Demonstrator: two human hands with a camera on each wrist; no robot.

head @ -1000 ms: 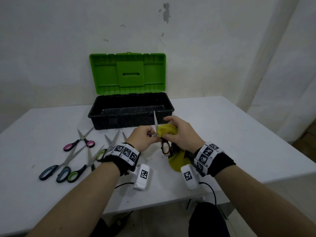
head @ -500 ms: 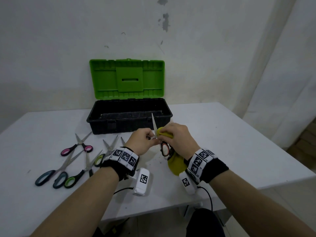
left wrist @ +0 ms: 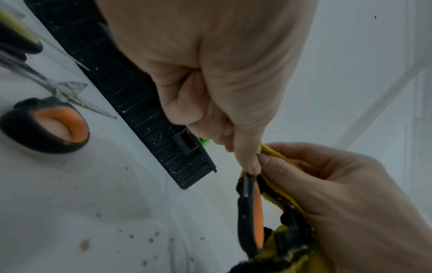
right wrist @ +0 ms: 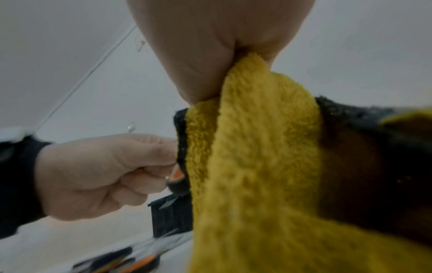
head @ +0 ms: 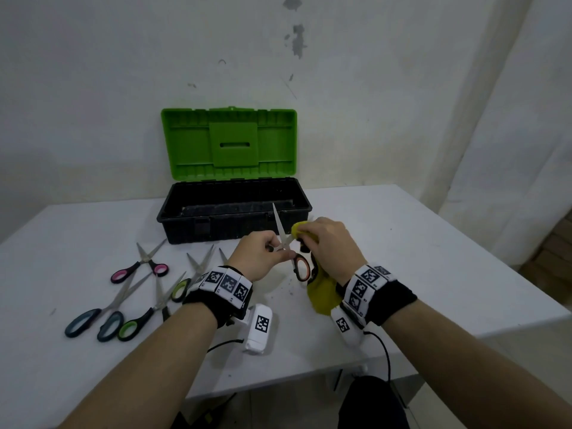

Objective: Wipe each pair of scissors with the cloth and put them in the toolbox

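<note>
Toolbox [head: 235, 224] behind hands; spare scissors [head: 130, 292] left on table [head: 418, 243]

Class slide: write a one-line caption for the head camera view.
Left hand holds orange-handled scissors while right hand wipes them with yellow cloth before open toolbox.

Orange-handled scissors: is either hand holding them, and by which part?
The left hand pinches the orange-handled scissors near the pivot, blades open. The right hand grips the yellow cloth, bunched around the other blade.
</note>
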